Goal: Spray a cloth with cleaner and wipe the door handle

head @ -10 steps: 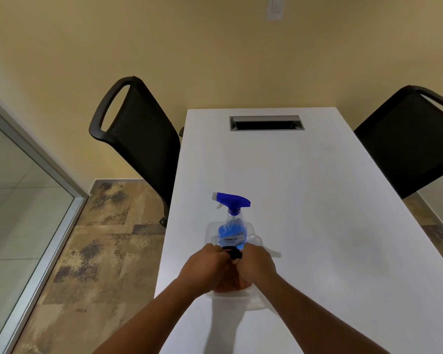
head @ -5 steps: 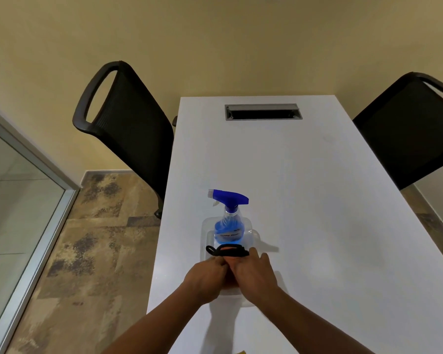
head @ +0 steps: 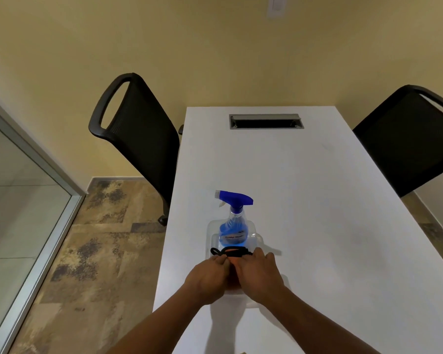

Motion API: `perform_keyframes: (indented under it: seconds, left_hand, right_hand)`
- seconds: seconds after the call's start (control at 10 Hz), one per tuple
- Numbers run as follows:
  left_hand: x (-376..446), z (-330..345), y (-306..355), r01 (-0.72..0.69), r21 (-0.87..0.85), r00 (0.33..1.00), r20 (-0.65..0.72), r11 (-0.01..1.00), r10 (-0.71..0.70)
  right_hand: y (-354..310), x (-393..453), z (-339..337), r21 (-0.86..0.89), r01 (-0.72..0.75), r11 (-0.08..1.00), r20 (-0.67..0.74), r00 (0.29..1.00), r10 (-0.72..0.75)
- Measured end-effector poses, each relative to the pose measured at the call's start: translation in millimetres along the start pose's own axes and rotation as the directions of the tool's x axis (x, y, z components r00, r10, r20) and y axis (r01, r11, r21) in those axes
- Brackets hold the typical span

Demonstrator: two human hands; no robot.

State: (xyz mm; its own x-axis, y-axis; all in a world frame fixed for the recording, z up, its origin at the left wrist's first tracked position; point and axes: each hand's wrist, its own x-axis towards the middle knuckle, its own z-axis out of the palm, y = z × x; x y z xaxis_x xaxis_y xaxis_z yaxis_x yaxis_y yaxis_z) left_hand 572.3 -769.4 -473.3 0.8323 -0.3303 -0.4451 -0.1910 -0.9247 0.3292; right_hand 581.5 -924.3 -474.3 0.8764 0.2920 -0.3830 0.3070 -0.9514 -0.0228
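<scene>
A clear spray bottle [head: 233, 226] of blue cleaner with a blue trigger head stands upright in the far end of a clear plastic container [head: 210, 227] on the white table [head: 304, 200]. At the container's near end my left hand [head: 207, 279] and my right hand [head: 258, 274] sit side by side. Both pinch a black band [head: 234, 252] that stretches between their fingertips, with a small loop sticking out on the left. A bit of orange cloth [head: 232, 267] shows between the hands; most of it is hidden under them. No door handle is in view.
A black mesh chair [head: 143, 139] stands at the table's left side and another [head: 404, 149] at its right. A grey cable slot [head: 266, 121] is set in the table's far end. A glass partition [head: 23, 200] with a metal frame runs along the left, over patterned floor.
The black band, a small bunch between my hands a second ago, is now pulled out wider, its loop showing on the left. The bottle and container stayed put; the view shifted a little.
</scene>
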Motion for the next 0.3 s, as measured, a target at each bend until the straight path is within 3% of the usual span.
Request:
perform_keyframes:
  seconds: [0.1, 0.3]
  left_hand:
    - [-14.1, -12.6, -5.9, -0.033, 0.064, 0.994, -0.106, 0.997, 0.04]
    - [-34.4, -45.4, -1.0, 0.058, -0.018, 0.954, -0.293, 0.998, -0.061]
  right_hand:
    - [-0.7, -4.1, -7.1, -0.037, -0.028, 0.999, -0.093, 0.995, 0.025]
    - [-2.0, -10.8, -41.3, 0.15, -0.101, 0.983, -0.242, 0.961, 0.136]
